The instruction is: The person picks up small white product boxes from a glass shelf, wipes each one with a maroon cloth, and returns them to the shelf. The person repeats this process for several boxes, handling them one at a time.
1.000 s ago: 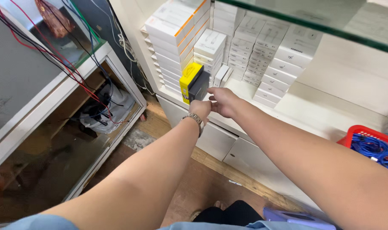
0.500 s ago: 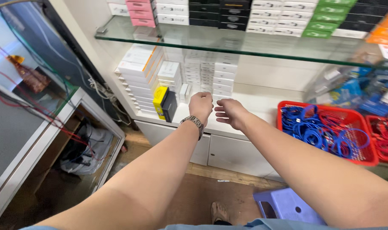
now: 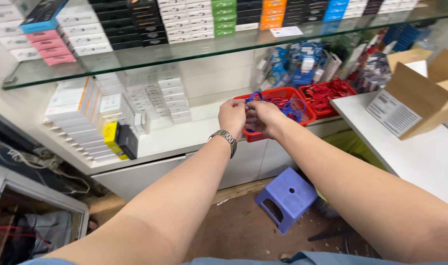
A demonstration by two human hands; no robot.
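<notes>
1. Change since the earlier frames: both hands have shifted rightward along the shelf, away from the yellow-and-black box point(image 3: 117, 140) beside which they were a second ago, and now sit at the front of the red basket point(image 3: 256, 135). The view has swung with them, bringing a white counter and an open carton into sight.
2. White lower shelf point(image 3: 180, 137): runs left to right under a glass shelf point(image 3: 135, 59); carries stacked white boxes point(image 3: 71, 105) at left, the yellow-and-black box just beside them, and red baskets at right.
3. White counter point(image 3: 420, 157): right of frame, bearing an open cardboard carton point(image 3: 420, 93).
4. Purple plastic stool point(image 3: 286, 196): on the floor below the shelf, between the forearms.
5. Red basket: on the lower shelf, its front edge behind both hands; holds coiled blue cables point(image 3: 293, 105).
6. Second red basket point(image 3: 328, 95): just right of the first, filled with red cables.
7. Left hand point(image 3: 232, 117): metal wristwatch point(image 3: 224, 138) on the wrist; fingers curled shut, pinching a strand of blue cable point(image 3: 256, 95) at the basket front.
8. Right hand point(image 3: 264, 119): touching the left hand; fingers closed on the same blue cable, which loops above and between the two hands.
</notes>
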